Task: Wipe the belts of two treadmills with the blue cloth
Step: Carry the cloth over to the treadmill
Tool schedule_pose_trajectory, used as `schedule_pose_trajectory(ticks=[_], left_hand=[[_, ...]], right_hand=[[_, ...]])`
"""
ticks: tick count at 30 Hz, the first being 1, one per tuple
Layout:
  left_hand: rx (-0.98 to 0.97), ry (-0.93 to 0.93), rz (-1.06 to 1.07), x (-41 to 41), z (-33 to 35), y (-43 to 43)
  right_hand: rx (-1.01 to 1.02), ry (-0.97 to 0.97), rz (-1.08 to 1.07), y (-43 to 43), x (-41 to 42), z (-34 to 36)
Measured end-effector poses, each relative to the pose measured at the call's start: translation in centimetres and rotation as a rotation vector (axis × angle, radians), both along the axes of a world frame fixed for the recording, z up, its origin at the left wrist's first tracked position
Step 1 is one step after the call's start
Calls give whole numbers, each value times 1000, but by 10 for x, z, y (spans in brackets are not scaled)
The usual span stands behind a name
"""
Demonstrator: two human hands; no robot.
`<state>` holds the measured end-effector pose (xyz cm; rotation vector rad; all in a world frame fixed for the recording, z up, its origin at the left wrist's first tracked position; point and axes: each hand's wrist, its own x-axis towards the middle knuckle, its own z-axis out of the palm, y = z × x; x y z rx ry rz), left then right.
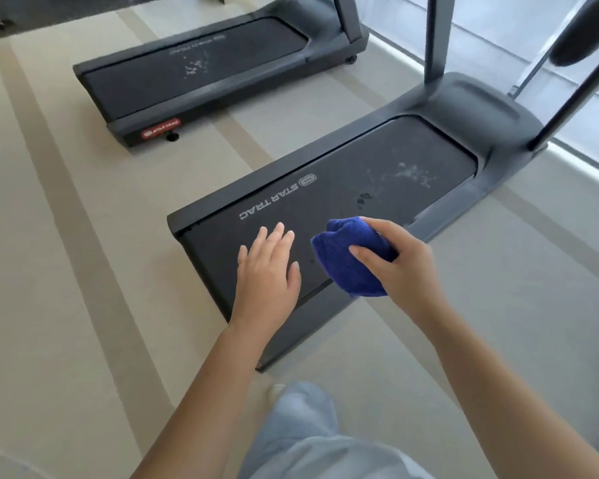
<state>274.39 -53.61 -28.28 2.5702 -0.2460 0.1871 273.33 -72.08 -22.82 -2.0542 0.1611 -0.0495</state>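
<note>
the blue cloth (350, 257) is bunched into a ball in the right hand (395, 264), whose fingers curl over its top while the thumb presses into its near side. cloth and hand are seen over the rear right part of the near treadmill's belt (343, 174); whether the cloth touches the belt cannot be told. just to its left the left hand (267, 267) is spread flat, palm down, fingers straight and a little apart, holding nothing, also seen over the rear end of that belt.

the dark belt carries white "star trac" lettering (268, 202) along its left edge. farther up it lie a scatter of whitish specks (408, 172) and, nearer the cloth, a few darker spots (363, 198). the near treadmill (474, 108) has a grey frame, a rounded hood at its front end and dark uprights (434, 36) rising from the hood.

the far treadmill (329, 29) stands well apart to the upper left, lying the same way. its belt (146, 77) shows a similar patch of whitish specks (194, 65), and a red label (160, 128) sits on its rear end.

both machines stand on a pale floor (66, 236) with darker beige stripes. a glass wall (498, 29) runs along the right behind the hoods. at the bottom are the person's light blue trousers (308, 437) and the tip of a pale shoe (276, 388).
</note>
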Motion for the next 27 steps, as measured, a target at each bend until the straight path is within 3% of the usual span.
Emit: schedule_pose_trajectory(ticks=[10,20,27], left_hand=[[24,83,211,63,-18,-2],[48,194,714,65,-39,-25],[72,235,840,76,-110,-33]], right_hand=[[11,74,167,-9,102,-21],[54,185,553,-16,190,-60],[34,222,652,-18,229,-132]])
